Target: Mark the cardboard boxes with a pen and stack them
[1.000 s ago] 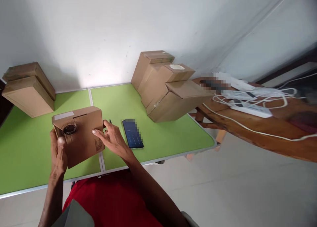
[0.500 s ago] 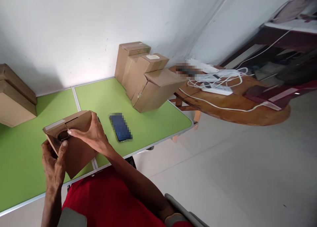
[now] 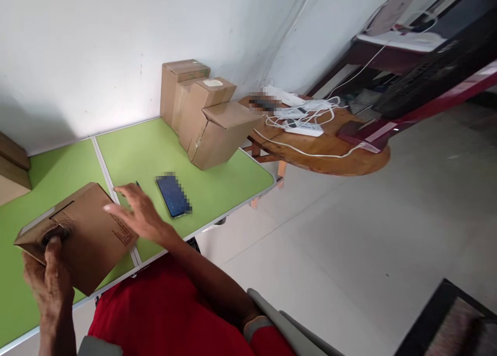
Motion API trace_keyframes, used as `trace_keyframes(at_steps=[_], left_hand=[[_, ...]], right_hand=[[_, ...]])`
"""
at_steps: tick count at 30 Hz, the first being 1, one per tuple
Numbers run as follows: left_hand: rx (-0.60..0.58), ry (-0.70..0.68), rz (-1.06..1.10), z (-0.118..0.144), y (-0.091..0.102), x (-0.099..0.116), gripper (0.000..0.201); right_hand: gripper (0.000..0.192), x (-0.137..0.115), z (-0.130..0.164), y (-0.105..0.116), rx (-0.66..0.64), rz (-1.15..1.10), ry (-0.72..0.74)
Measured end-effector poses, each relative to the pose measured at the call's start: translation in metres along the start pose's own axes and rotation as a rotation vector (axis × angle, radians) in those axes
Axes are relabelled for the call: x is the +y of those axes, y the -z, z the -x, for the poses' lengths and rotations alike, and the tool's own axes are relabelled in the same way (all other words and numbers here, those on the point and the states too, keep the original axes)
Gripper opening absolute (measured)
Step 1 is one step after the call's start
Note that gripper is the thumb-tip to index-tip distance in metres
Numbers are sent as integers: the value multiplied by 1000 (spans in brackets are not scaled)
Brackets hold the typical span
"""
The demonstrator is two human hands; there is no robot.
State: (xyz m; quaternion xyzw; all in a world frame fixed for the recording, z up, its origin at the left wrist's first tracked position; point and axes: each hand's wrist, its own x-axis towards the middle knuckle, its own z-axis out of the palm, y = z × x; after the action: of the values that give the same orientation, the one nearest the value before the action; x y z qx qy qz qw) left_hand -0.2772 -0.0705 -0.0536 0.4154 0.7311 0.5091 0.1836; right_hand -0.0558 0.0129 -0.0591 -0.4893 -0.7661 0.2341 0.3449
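A brown cardboard box [image 3: 91,237], tilted, is held over the green table at the left. My left hand [image 3: 52,276] grips its near left corner, the thumb pressed at a dark round hole [image 3: 56,234] in the box and the other fingers behind it. Red print shows on the box's right side. My right hand [image 3: 142,213] is off the box, just right of it, with fingers spread and nothing in them. A phone [image 3: 173,195] lies on the table beyond that hand. A thin dark pen-like thing [image 3: 137,184] is partly hidden behind my fingers.
Several cardboard boxes [image 3: 217,133] stand together at the back of the green table [image 3: 132,144]. More boxes [image 3: 13,162] sit at the far left. A wooden table [image 3: 334,157] at the right bears power strips and tangled white cables [image 3: 310,113].
My right hand has let go of the box and opened beside it. The box has shifted left in my left hand. The view has turned to the right.
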Motion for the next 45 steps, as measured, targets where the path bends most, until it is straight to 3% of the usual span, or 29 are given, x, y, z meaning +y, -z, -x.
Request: trace_keyframes(at_steps=[2, 4, 8, 11, 13, 16, 20, 22, 24, 25, 26, 28, 30, 33, 39, 45], left_hand=[[20, 54, 23, -6, -2, -4, 68], [14, 92, 61, -11, -4, -5, 69], [-36, 120, 110, -16, -5, 2, 78], [-189, 81, 136, -15, -3, 5, 83], [-258, 86, 164, -13, -2, 3, 87], [-236, 139, 189, -8, 0, -4, 92], [-220, 136, 219, -1, 0, -8, 88], [-231, 126, 248, 2, -4, -7, 88], [-253, 116, 282, 7, -12, -4, 93], [-266, 112, 297, 9, -17, -2, 94], [-283, 108, 308, 12, -22, 0, 95], [-317, 89, 330, 18, -31, 5, 94], [-354, 57, 354, 24, -37, 9, 93], [-398, 24, 376, 32, -41, 12, 95], [-421, 30, 389, 37, -45, 12, 98], [-414, 57, 387, 36, -45, 11, 99]], right_hand=[[35, 28, 2, 20, -132, 314, -78], [44, 48, 3, 34, -270, 534, -124], [51, 65, 4, 30, -417, 622, -62], [43, 69, -1, 16, -468, 632, -3], [35, 72, -5, 10, -467, 619, 22], [28, 79, -11, 15, -410, 583, 28], [27, 86, -14, 36, -196, 548, -51], [26, 78, -10, 42, 87, 297, -123], [27, 58, -1, 39, 383, -260, -148], [29, 45, 5, 35, 468, -576, -136], [32, 29, 11, 29, 473, -840, -109], [39, -1, 23, 14, 366, -1079, -104], [44, -23, 32, 1, 318, -1127, -130], [45, -35, 40, -10, 317, -1113, -137], [37, -22, 43, -12, 303, -1078, -101], [41, -17, 47, -8, 148, -961, -83]])
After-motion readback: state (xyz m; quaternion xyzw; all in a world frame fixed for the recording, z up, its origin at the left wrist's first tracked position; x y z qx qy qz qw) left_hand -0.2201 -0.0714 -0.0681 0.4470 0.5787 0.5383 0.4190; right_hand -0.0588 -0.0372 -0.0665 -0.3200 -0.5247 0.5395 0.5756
